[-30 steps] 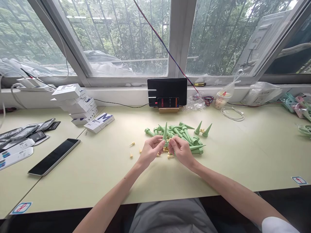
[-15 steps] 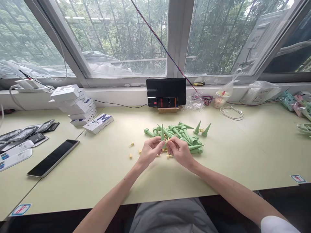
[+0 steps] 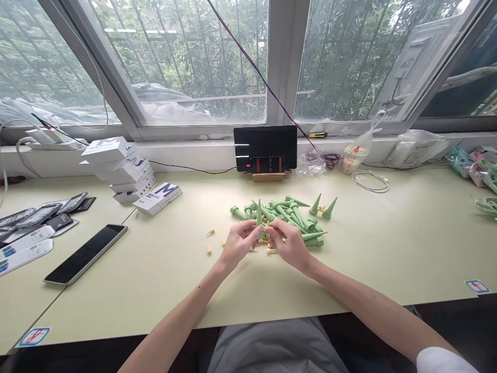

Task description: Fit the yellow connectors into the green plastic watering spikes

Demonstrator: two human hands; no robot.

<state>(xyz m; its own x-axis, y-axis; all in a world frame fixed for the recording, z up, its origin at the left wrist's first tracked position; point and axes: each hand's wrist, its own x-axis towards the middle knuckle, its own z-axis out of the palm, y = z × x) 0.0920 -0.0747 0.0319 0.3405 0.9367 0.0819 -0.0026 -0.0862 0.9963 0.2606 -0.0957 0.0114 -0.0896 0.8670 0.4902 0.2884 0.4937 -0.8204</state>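
A phone (image 3: 86, 254) lies at my far left, then stacked white boxes (image 3: 124, 168). Loose yellow pieces (image 3: 208, 250) lie on the table (image 3: 163, 282) just left of my left hand (image 3: 239, 242), which grips a green cone (image 3: 259, 213), tip up. My right hand (image 3: 289, 241) pinches what looks like a small yellow piece (image 3: 267, 226) near its base, mostly hidden by my fingers. Behind and rightward lies a pile of green cones (image 3: 295, 213); beyond, two upright cones (image 3: 330, 208) stand.

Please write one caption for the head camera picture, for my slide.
Left hand holds a green spike point-up, right hand close to its base, by a pile of similar spikes.
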